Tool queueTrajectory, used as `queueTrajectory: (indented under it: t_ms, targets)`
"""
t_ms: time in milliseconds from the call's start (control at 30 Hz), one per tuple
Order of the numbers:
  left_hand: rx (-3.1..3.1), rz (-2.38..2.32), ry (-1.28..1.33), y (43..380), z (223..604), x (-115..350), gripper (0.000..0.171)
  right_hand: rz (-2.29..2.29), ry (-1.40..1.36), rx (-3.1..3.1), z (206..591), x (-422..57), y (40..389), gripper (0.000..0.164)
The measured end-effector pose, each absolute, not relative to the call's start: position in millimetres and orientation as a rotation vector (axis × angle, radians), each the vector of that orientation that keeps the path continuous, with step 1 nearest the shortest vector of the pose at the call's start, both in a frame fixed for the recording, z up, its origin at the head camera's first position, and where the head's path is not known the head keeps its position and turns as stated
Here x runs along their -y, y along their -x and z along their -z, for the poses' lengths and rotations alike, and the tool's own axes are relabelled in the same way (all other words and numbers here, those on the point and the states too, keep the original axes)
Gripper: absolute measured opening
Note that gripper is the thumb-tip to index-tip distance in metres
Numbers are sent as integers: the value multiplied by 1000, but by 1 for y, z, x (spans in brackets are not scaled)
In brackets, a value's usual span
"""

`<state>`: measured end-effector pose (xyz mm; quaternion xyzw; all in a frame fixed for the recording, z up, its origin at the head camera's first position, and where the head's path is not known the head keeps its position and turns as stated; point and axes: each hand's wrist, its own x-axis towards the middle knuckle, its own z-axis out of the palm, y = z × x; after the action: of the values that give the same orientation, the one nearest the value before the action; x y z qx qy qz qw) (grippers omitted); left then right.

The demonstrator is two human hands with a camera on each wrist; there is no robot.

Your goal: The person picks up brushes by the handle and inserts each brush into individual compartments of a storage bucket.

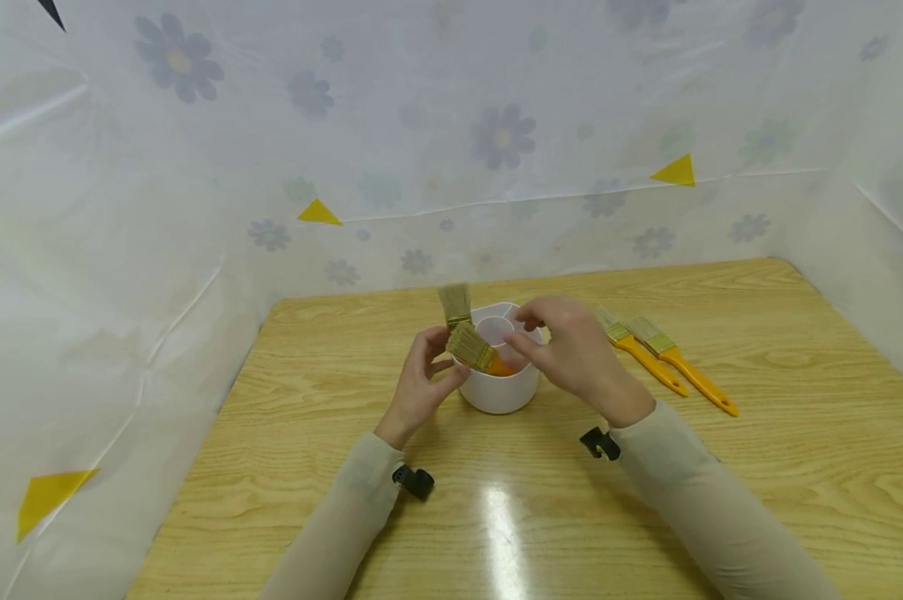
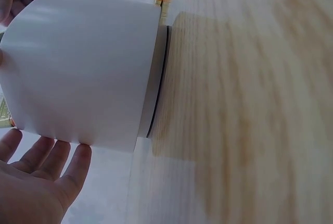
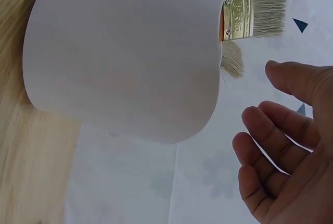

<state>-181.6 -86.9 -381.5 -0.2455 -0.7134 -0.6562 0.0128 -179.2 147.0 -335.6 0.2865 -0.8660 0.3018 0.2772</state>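
Observation:
A white round holder (image 1: 499, 393) with inner compartments stands on the table. Two paintbrushes lean in it, bristles up: the front paintbrush (image 1: 472, 347) has an orange handle, and a second paintbrush (image 1: 455, 304) rises behind it. My left hand (image 1: 420, 385) holds the holder's left side, its thumb towards the front and its fingertips on the wall, as the left wrist view shows. Over the holder's right rim hovers my right hand (image 1: 571, 350). In the right wrist view that hand (image 3: 286, 151) has its fingers loosely bent, apart from the holder and with nothing between them.
To the right lie two more paintbrushes, one paintbrush (image 1: 650, 364) beside another paintbrush (image 1: 695, 379), with yellow-orange handles. The wooden table (image 1: 331, 375) meets a flower-patterned sheet (image 1: 421, 150) at the back. Similar sheeting hangs at both sides.

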Motion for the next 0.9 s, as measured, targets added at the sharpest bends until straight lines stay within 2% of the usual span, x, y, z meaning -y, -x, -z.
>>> queueTrajectory:
  t_ms: [900]
  targets:
    - [2236, 2057, 766, 181, 380, 88, 54, -819, -586, 2391, 323, -169, 183, 25]
